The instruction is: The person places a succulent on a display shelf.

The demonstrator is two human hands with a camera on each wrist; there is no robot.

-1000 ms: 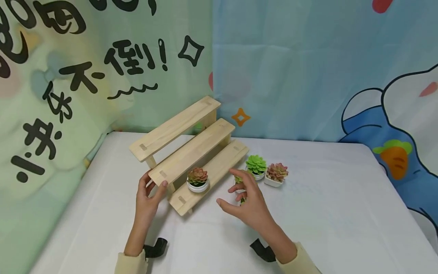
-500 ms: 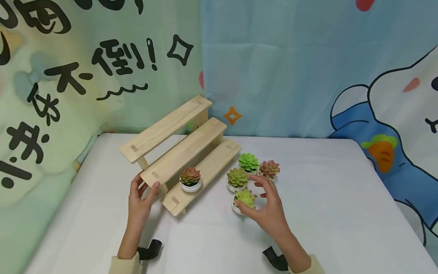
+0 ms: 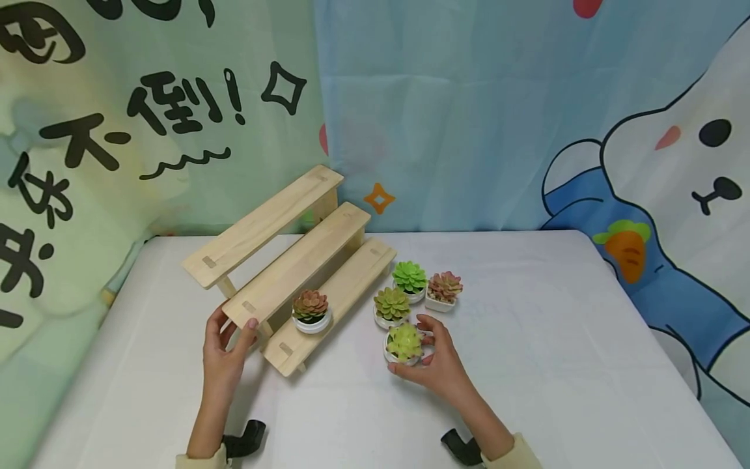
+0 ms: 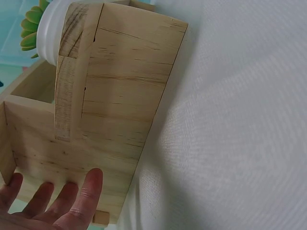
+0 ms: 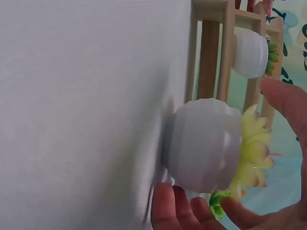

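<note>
A three-step wooden plant stand (image 3: 301, 266) is set at a slant on the white cloth. My left hand (image 3: 224, 355) grips the near left end of its middle step, thumb in front; the left wrist view has the fingers (image 4: 86, 196) against the side board. On the lowest step sits a reddish succulent (image 3: 310, 305) in a round white pot. My right hand (image 3: 441, 368) is around a yellow-green succulent (image 3: 404, 342) in a white pot on the cloth. In the right wrist view its fingers (image 5: 165, 203) are at the pot's side, while the thumb stands apart.
Close behind the yellow-green succulent are a green succulent (image 3: 391, 303), a brighter green one (image 3: 410, 277) and a pinkish one (image 3: 444, 286) in a square white pot. Printed curtains (image 3: 439, 117) hang behind the table (image 3: 527, 339).
My right hand has come from beside the stand to the nearest potted succulent, fingers now around it. My left hand stays at the stand. The head view has turned rightward.
</note>
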